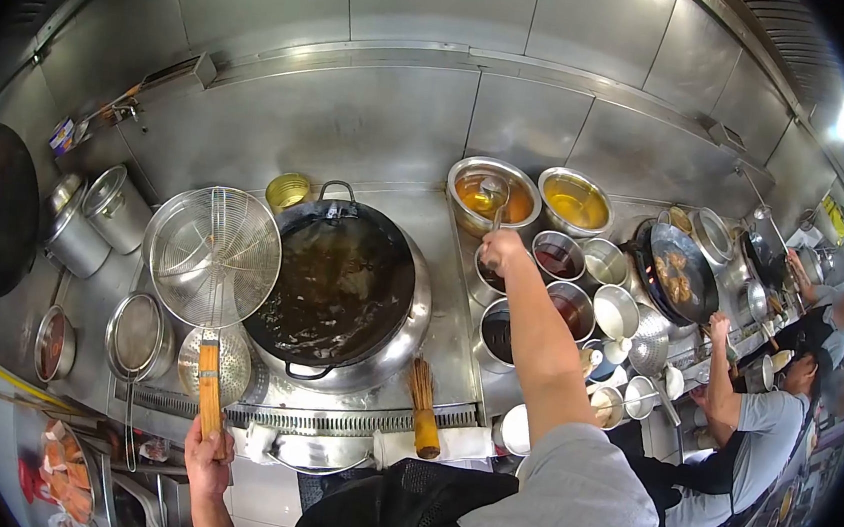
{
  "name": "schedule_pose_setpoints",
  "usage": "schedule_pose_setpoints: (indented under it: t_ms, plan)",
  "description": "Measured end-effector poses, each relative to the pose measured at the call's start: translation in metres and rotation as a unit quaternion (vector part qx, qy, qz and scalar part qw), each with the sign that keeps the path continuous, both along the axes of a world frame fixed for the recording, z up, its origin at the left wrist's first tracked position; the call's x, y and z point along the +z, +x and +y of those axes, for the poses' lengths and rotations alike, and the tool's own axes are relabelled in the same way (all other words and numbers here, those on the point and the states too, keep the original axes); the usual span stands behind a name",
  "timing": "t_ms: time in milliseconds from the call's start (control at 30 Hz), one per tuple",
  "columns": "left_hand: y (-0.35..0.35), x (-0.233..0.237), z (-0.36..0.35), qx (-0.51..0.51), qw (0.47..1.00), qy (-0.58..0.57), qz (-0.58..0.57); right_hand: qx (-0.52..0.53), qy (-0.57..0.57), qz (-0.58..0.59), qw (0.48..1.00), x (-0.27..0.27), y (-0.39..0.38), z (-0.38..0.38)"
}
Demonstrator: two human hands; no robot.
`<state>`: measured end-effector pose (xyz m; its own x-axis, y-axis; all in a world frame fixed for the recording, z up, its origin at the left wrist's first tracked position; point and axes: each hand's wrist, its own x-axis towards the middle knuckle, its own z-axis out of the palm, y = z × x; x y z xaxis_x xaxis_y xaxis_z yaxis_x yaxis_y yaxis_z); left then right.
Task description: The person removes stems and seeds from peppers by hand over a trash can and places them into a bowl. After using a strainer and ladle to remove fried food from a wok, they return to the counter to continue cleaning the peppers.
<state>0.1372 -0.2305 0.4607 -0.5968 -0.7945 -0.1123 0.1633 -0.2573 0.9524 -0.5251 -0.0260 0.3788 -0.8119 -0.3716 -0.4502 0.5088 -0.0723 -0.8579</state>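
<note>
My left hand (pixel 207 463) is wrapped round the wooden handle of a large wire spider strainer (pixel 191 268), whose round mesh is raised beside the wok. In the black two-handled wok (pixel 341 276), dark shiny liquid covers the bottom. My right arm reaches forward, and my right hand (pixel 505 252) grips the handle of a ladle (pixel 494 187). The ladle's bowl is over a steel pot (pixel 455 198) of amber liquid. Beside that pot stands another steel pot (pixel 576 199) with yellow liquid.
Several steel containers of sauces (pixel 558 255) crowd the right counter. A bamboo brush (pixel 422 409) lies at the front edge. On the left are a perforated ladle (pixel 189 369), a fine sieve (pixel 138 334) and tall pots (pixel 118 207). A co-worker (pixel 769 424) stands at right by a wok with food (pixel 679 271).
</note>
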Motion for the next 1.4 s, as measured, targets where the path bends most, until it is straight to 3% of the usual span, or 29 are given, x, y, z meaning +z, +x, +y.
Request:
schedule_pose_setpoints:
  t_ms: [33,67,133,267,500,600,867,933,1167,1267,1367,1400]
  plan:
    - [-0.001,0.001,0.0,0.002,1.0,0.002,0.001,-0.026,-0.197,-0.078,0.977,0.016,0.009,0.007]
    - [-0.001,-0.001,0.0,0.008,1.0,0.002,0.003,-0.027,-0.249,-0.138,0.958,0.036,0.016,0.01]
    - [-0.003,0.0,-0.003,-0.025,1.0,0.006,0.005,-0.065,-0.345,-0.13,0.927,0.035,0.012,0.004]
    - [-0.009,-0.009,-0.008,-0.042,0.999,0.032,0.006,-0.082,-0.427,-0.143,0.889,0.045,0.011,-0.004]
    - [-0.007,-0.023,-0.02,-0.034,0.998,0.058,0.016,-0.06,-0.404,-0.101,0.907,0.071,0.038,-0.012]
    - [-0.007,-0.023,-0.031,-0.048,0.997,0.06,0.017,-0.052,-0.391,-0.09,0.914,0.105,0.077,-0.01]
    - [-0.007,-0.061,-0.063,-0.088,0.994,0.069,-0.014,0.081,-0.424,-0.202,0.879,0.164,0.187,0.002]
    - [-0.015,-0.057,-0.064,-0.093,0.991,0.092,-0.017,0.092,-0.432,-0.252,0.861,0.173,0.225,0.003]
    - [-0.009,-0.031,-0.067,-0.106,0.985,0.137,-0.022,0.083,-0.387,-0.289,0.872,0.168,0.325,0.007]
    - [0.001,-0.019,-0.068,-0.113,0.983,0.143,-0.031,0.131,-0.352,-0.302,0.876,0.163,0.343,0.008]
    - [0.01,-0.002,-0.066,-0.113,0.983,0.14,-0.034,0.199,-0.171,-0.18,0.948,0.168,0.354,0.006]
    - [0.014,0.001,-0.064,-0.106,0.985,0.129,-0.04,0.198,-0.172,-0.181,0.948,0.17,0.358,0.006]
